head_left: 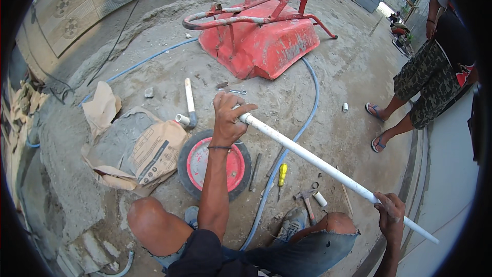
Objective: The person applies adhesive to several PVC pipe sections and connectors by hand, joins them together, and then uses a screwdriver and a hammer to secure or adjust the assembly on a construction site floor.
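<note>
A long white plastic pipe (312, 159) slants across in front of me, from the middle of the view down to the lower right. My left hand (228, 118) is closed at its upper end, with the thumb stretched across; the fingers partly hide what lies inside the grip. Farther down the pipe, my right hand (390, 213) wraps around it, and the thin end sticks out beyond. Beneath my left forearm lies a wheel (243, 166) with a black tyre and a red rim. A white pipe piece with a grey elbow (190, 100) rests left of that hand.
An overturned red wheelbarrow (261, 41) lies ahead. A blue hose (313, 102) curves over the dirt ground. Near my feet are a yellow screwdriver (282, 174), a hammer (308, 205) and a short white pipe piece (320, 198). A torn cement bag (159, 151) sits left; a person (435, 77) stands right.
</note>
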`<state>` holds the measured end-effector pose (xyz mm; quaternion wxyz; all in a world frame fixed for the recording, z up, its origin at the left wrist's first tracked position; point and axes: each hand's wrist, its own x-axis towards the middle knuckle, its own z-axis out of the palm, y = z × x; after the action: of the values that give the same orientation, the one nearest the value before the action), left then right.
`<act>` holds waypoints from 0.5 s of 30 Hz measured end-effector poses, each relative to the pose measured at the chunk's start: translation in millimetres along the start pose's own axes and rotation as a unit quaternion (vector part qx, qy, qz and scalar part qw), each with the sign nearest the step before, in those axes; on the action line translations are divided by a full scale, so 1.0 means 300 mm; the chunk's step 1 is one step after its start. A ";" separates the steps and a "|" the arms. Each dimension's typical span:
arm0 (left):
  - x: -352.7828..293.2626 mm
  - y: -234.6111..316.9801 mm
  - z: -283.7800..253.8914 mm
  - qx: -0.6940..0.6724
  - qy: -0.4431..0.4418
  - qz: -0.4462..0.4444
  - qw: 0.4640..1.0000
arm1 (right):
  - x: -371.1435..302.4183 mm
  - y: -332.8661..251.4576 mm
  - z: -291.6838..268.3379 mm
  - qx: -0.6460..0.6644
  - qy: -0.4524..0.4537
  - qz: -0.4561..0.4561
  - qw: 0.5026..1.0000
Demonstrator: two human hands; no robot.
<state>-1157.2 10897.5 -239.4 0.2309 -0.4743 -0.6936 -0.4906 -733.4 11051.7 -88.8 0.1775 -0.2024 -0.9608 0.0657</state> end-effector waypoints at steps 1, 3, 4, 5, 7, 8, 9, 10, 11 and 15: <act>-0.002 0.001 -0.001 0.003 -0.003 0.000 1.000 | 0.000 0.003 0.005 0.008 -0.001 0.001 1.000; -0.006 0.001 0.006 0.002 -0.009 -0.001 1.000 | -0.005 0.010 0.009 0.015 -0.007 0.012 1.000; -0.008 -0.001 0.018 0.004 -0.010 0.002 1.000 | -0.008 0.016 0.008 0.020 -0.012 0.021 0.999; -0.007 -0.001 0.031 0.005 -0.011 0.006 1.000 | -0.009 0.024 0.009 0.019 -0.014 0.027 0.999; -0.013 0.007 0.051 0.005 -0.017 0.005 1.000 | -0.022 0.044 0.019 0.024 -0.025 0.056 0.998; -0.013 0.009 0.071 0.008 -0.014 0.009 1.000 | -0.030 0.058 0.010 0.023 -0.031 0.068 0.997; -0.023 -0.004 0.082 0.009 -0.020 -0.002 1.000 | -0.033 0.075 0.003 0.029 -0.042 0.080 0.995; -0.038 -0.024 0.080 0.035 -0.021 -0.017 0.999 | -0.044 0.096 -0.002 0.038 -0.053 0.094 0.993; -0.054 -0.045 0.077 0.059 -0.022 -0.031 0.998 | -0.059 0.136 -0.010 0.041 -0.059 0.109 0.991; -0.125 -0.140 0.068 -0.064 0.057 -0.231 0.969 | -0.149 0.274 0.017 0.139 -0.095 0.214 0.962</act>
<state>-1174.9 10896.8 -296.5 0.1196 -0.2858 -0.7372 -0.6005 -667.0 11107.7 -123.7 0.0938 -0.3698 -0.8887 0.2542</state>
